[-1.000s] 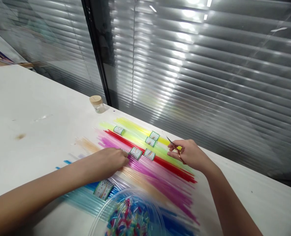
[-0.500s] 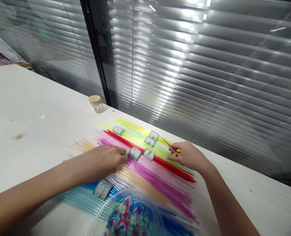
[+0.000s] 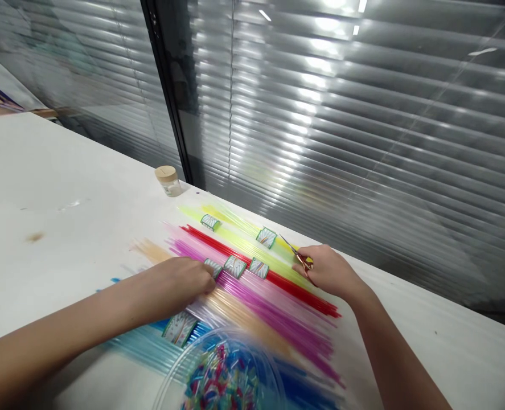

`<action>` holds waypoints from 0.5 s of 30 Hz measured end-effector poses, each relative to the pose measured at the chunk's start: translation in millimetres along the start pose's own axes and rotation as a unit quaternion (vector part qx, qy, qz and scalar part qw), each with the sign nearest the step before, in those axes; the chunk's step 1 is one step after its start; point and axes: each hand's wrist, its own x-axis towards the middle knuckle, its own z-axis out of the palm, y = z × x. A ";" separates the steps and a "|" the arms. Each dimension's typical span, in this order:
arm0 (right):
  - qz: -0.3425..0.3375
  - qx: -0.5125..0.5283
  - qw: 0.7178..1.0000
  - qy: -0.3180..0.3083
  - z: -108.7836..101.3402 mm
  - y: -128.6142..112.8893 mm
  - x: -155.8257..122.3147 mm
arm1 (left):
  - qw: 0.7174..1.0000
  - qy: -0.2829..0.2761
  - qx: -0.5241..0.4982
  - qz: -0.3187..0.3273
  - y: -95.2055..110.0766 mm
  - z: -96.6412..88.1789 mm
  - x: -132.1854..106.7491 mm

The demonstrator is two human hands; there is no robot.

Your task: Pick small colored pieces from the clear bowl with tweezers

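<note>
Rows of long plastic straws lie side by side on the white table. My left hand [image 3: 190, 279] is closed over the orange straws [image 3: 230, 304], beside the purple straws [image 3: 273, 307]. Its fingertips are bent down and hidden, so what they pinch cannot be made out. In my right hand [image 3: 331, 267] is a small pair of scissors [image 3: 306, 263] with rose-gold handles, blades pointing up and left. That hand rests at the right end of the yellow-green straws [image 3: 243, 239], just beyond the red straws [image 3: 292, 286].
A clear round tub [image 3: 167, 381] of short coloured straw pieces stands at the near edge, over the blue straws [image 3: 306, 387]. A small jar with a wooden lid [image 3: 167, 173] stands near the window blinds [image 3: 320, 142]. Printed paper labels [image 3: 235, 266] wrap the bundles.
My left hand has drawn back slightly toward me and left, uncovering a label. The yellow-green straws have shifted away from the red ones, toward the blinds. The scissors stay in my right hand.
</note>
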 end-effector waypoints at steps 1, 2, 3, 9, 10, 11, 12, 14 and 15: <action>0.002 0.007 1.000 0.000 -3.3 -0.3 -1.6 | 1.000 -0.004 0.001 -0.001 0.0 -1.0 0.8; 0.004 0.013 1.000 0.002 -6.3 -0.8 -2.9 | 1.000 -0.009 0.005 -0.003 0.0 -2.1 1.5; 0.006 0.017 1.000 0.003 -8.9 -1.2 -4.0 | 1.000 -0.013 0.011 -0.005 -0.2 -3.0 2.1; 0.011 0.016 1.000 -0.014 -9.9 -2.8 -3.3 | 1.000 -0.007 0.020 0.008 -3.0 -4.2 2.2; 0.013 0.020 1.000 -0.016 -8.6 -2.5 -2.6 | 1.000 -0.003 0.018 0.008 -3.4 -4.4 1.8; 0.017 0.024 0.999 -0.018 -7.3 -2.0 -2.1 | 1.000 0.002 0.015 0.007 -3.6 -4.9 1.2; 0.021 0.026 0.999 -0.018 -6.3 -1.3 -1.7 | 1.000 0.009 0.010 0.008 -3.5 -5.8 0.6; 0.024 0.021 0.999 -0.016 -5.2 0.4 -1.5 | 1.000 0.024 -0.003 0.014 -2.8 -8.8 -0.6; 0.025 0.016 0.999 -0.014 -5.2 1.3 -1.7 | 0.999 0.028 -0.007 0.019 -2.3 -10.7 -1.1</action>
